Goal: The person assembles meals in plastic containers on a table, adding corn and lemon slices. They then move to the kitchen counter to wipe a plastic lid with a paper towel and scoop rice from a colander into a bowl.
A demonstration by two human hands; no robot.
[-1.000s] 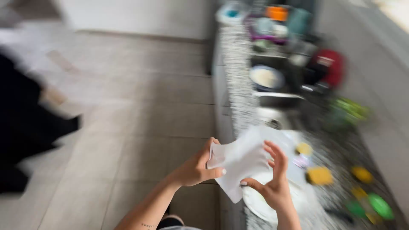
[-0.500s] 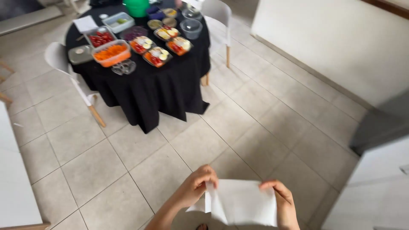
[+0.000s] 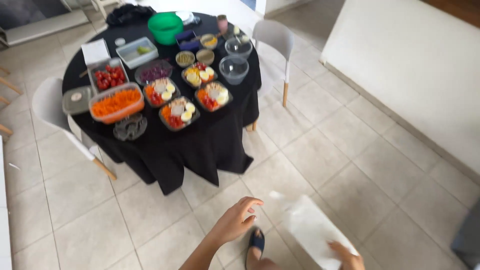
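My right hand [image 3: 346, 255] holds a white sheet of paper or cloth [image 3: 315, 230] low at the bottom right; only part of the hand shows. My left hand [image 3: 237, 219] is free beside it, fingers curled loosely, holding nothing. Ahead stands a round table with a black cloth [image 3: 200, 145]. On it sit several trays of food, a container of grated carrot [image 3: 116, 102], a tray of cherry tomatoes [image 3: 107, 77], a green bowl [image 3: 165, 26] and clear bowls [image 3: 234, 67].
White chairs stand at the table's left [image 3: 50, 107] and far right [image 3: 274, 37]. The floor is pale tile [image 3: 320, 150]. A white wall or counter side [image 3: 420, 65] runs along the right. My foot in a dark sandal [image 3: 256, 242] shows below.
My view swung from a kitchen counter to the black table, which is now nearer. My left hand has let go of the white sheet; only my right hand holds it.
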